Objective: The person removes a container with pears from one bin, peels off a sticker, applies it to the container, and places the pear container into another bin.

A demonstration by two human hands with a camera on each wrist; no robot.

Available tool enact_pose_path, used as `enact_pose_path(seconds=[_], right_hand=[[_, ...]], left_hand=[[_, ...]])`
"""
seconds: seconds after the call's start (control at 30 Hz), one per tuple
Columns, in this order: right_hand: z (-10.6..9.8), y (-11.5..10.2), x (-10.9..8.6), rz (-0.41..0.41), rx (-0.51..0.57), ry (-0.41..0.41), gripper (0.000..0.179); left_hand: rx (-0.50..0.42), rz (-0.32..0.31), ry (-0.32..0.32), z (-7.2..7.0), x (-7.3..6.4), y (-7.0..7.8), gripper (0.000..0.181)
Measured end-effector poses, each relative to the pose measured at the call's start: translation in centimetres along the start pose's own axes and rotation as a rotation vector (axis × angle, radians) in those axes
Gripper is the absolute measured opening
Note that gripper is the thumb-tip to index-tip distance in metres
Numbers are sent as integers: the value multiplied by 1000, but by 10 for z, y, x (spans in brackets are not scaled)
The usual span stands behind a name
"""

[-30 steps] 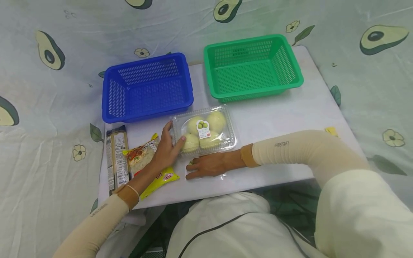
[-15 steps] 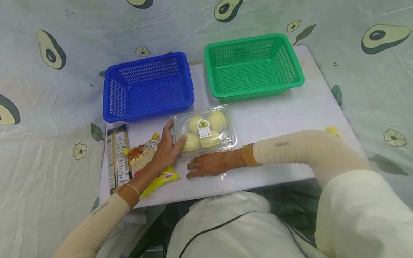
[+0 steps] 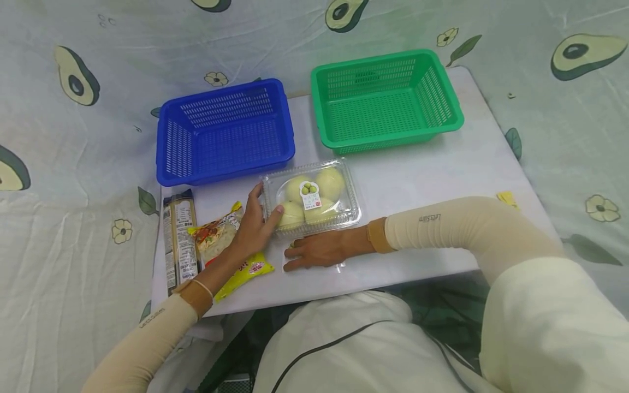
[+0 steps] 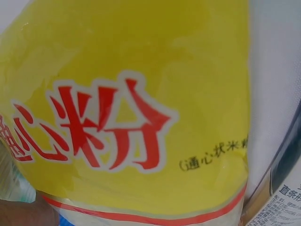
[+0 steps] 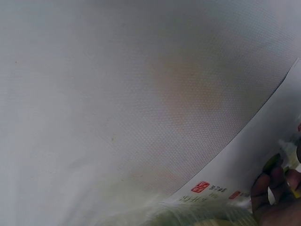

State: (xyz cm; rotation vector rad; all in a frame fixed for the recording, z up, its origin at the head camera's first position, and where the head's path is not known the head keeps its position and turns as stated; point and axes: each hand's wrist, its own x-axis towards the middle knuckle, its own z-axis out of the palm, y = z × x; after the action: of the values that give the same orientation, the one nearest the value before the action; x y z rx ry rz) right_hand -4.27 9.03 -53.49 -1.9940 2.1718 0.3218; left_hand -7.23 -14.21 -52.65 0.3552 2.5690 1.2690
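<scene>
A clear plastic clamshell box of round, pale green buns lies on the table, with a fruit-printed label on its lid. My left hand holds the box's left side, thumb over the near corner and fingers along the edge. Just in front of the box, my right hand is over a white label sheet. There its curled fingertips pinch a label with green print, partly hidden by the fingers. Beneath my left forearm lies a yellow bag of macaroni.
A long dry noodle pack lies along the table's left edge. At the back stand a blue basket and a green basket, both with nothing in them. A small yellow scrap is by the right edge.
</scene>
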Motion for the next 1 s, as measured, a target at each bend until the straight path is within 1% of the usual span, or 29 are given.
enact_pose_path(seconds=[0.2, 0.37, 0.5, 0.57, 0.67, 0.7, 0.8, 0.87, 0.9, 0.93, 1.0], right_hand=[[0, 0, 0, 4, -3, 9, 48], [1, 1, -1, 0, 48, 16, 48], [0, 2, -2, -3, 58, 14, 49], [0, 2, -2, -3, 40, 14, 49], [0, 3, -1, -6, 40, 20, 49], [1, 3, -1, -7, 44, 22, 48], [3, 3, -1, -10, 51, 33, 48], [3, 2, -1, -9, 48, 38, 48], [8, 3, 0, -10, 44, 51, 48], [8, 3, 0, -9, 41, 51, 49], [8, 2, 0, -8, 30, 52, 49]], left_hand=[[0, 20, 12, 0, 2, 0, 91], [2, 12, 4, 0, 0, 1, 89], [7, 13, 4, 0, 1, 1, 87], [5, 20, 5, 0, 2, 0, 88], [-8, 21, 16, 1, 4, -6, 90], [-10, 27, 20, 2, 5, -10, 91], [-8, 18, 18, 2, 4, -8, 90], [0, 11, 3, 1, 2, -4, 88], [4, 9, 4, 1, 2, -4, 88], [6, 2, -2, 0, 0, 0, 87], [6, 1, -2, 1, 0, 0, 87]])
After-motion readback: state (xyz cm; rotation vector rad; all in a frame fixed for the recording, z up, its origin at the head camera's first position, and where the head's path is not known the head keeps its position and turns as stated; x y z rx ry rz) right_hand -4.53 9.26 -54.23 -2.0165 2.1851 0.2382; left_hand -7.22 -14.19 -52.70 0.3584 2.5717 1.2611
